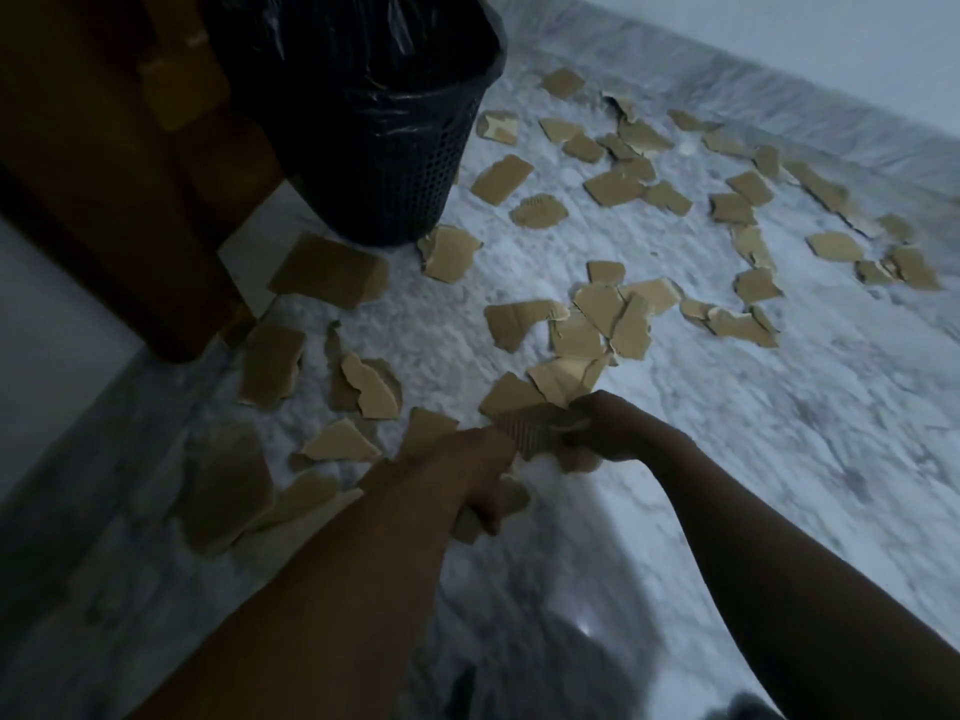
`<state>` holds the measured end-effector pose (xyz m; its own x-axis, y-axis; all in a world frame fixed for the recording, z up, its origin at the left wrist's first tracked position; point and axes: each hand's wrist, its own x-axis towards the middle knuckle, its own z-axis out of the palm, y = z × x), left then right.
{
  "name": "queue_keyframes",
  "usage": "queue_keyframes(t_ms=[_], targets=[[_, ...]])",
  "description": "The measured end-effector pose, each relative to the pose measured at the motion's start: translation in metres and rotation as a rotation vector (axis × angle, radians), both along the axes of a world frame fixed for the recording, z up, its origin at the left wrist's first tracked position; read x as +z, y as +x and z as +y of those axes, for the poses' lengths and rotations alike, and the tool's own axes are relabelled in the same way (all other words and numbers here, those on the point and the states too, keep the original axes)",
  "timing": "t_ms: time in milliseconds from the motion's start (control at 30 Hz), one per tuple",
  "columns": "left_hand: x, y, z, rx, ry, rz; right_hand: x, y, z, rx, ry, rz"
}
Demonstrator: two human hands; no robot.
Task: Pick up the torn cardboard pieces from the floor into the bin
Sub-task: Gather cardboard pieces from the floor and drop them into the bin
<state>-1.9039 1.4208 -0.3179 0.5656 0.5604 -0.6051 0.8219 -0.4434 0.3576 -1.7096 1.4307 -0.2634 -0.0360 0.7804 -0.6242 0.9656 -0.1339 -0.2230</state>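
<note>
Being held low over the floor [701,459], between both hands: a corrugated cardboard piece [540,433], ribbed face turned up. Pinching its right edge with curled fingers: the right hand [610,426], reaching in from the lower right. Clutching its left edge: the left hand [483,470], fingers wrapped round, also bunching a few more brown scraps underneath, poking out below the knuckles. Blurring slightly there, so not allowing a count of the scraps in that grip.

Lying all around on the floor: the rest of the torn cardboard pieces [597,314], dozens of them, flat and ragged-edged. Crowding closest just beyond the hands, overlapping in a loose heap. Spreading thinner toward the far right, along the foot of the wall [779,39]. Trailing also to the left of the left forearm, with larger pieces lying there in shadow. Sitting just beside the base of the bin: a couple of pieces, one on each side.

Standing upright at the top left, well apart from the hands: the bin [395,163], a dark perforated basket, wearing a black plastic liner [337,49] folded over its rim.

Running beside the bin on the left: dark wooden furniture [104,174], reaching down to the pale marbled floor. Edging the floor at the far side: a grey skirting [753,111] under the light wall.
</note>
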Motion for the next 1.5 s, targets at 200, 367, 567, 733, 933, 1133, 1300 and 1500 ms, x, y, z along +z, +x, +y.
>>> queue_keyframes(t_ms=[200,367,567,733,933,1133,1300,1500], targets=[[0.024,-0.003,0.026,0.275,-0.114,-0.195,0.005,-0.030,0.024,0.204,-0.003,-0.357],[0.038,-0.041,0.052,0.096,0.069,0.138,-0.032,-0.058,0.021,0.192,0.173,-0.311],[0.010,-0.074,0.022,0.156,0.206,0.131,-0.041,-0.075,0.034,0.140,0.195,-0.198],[0.018,-0.077,0.031,0.382,0.102,-0.053,-0.045,-0.081,0.053,0.091,0.126,-0.108],[0.039,-0.104,0.053,0.844,0.136,-0.378,-0.049,-0.098,0.084,0.044,0.208,0.041],[0.063,-0.185,0.050,1.236,-0.274,-0.455,-0.008,-0.131,0.096,-0.106,0.217,0.339],[0.043,-0.220,0.012,1.191,-0.268,-0.135,-0.001,-0.173,0.084,-0.204,-0.058,0.546],[0.005,-0.235,-0.013,1.341,0.114,-0.067,-0.041,-0.222,0.046,-0.021,0.062,0.207]])
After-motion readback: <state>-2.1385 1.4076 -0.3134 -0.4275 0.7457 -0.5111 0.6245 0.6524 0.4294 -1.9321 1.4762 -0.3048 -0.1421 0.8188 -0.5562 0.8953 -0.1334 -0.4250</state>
